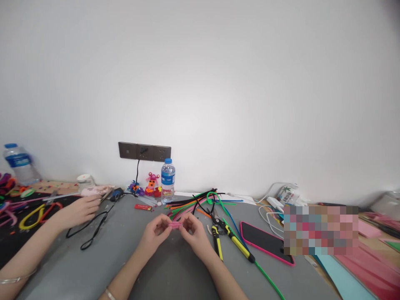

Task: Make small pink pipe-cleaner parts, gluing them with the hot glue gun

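Note:
Low in the middle of the view, my left hand (158, 231) and my right hand (194, 233) meet over the grey table. Between their fingertips is a short pink fuzzy piece (175, 225), which looks like bent pipe cleaner; both hands pinch it, one at each end. Just behind my fingers lies a bundle of coloured pipe cleaners (187, 203). Pliers with yellow-and-black handles (237, 246) rest to the right of my right hand, with a long green pipe cleaner (265, 273) running past them.
A co-worker's hand (79, 211) reaches in from the left, near a black cord (93, 233). A phone with a pink edge (267, 243) lies at right. A water bottle (168, 179) and small pipe-cleaner figures (152, 183) stand by the wall. Coloured sheets (362, 266) lie far right.

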{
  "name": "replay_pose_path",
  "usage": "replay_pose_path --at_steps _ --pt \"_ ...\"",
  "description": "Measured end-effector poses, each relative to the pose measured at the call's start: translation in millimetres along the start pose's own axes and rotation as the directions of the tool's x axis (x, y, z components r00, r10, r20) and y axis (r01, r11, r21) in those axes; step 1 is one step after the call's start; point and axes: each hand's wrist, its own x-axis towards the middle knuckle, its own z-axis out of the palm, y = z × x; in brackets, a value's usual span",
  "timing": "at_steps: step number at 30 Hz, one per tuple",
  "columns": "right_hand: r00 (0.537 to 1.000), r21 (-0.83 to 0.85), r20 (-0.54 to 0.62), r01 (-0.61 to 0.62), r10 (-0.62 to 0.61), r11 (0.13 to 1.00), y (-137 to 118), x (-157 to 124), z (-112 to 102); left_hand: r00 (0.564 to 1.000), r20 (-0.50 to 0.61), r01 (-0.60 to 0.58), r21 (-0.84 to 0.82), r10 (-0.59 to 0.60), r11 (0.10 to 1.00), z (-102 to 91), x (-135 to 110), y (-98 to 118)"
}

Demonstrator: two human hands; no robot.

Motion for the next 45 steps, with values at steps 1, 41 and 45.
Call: replay_pose_path --at_steps 1,41,45 --pt "1.000 0.004 0.000 0.001 -0.001 1.000 0.8 0.1 0.0 1.000 -0.002 0.000 -0.002 0.000 1.000 0.3 0.1 1.2" --pt "1.000 0.014 -0.004 -0.026 0.026 1.000 3.9 1.1 -0.9 1.000 -0.005 -0.007 -0.015 0.007 1.000 0.4 0.4 1.3" --pt "1.000 0.017 0.001 -0.026 0.026 1.000 5.0 0.6 -1.0 1.000 0.004 -0.009 -0.020 0.009 1.000 -0.1 0.2 -1.0"
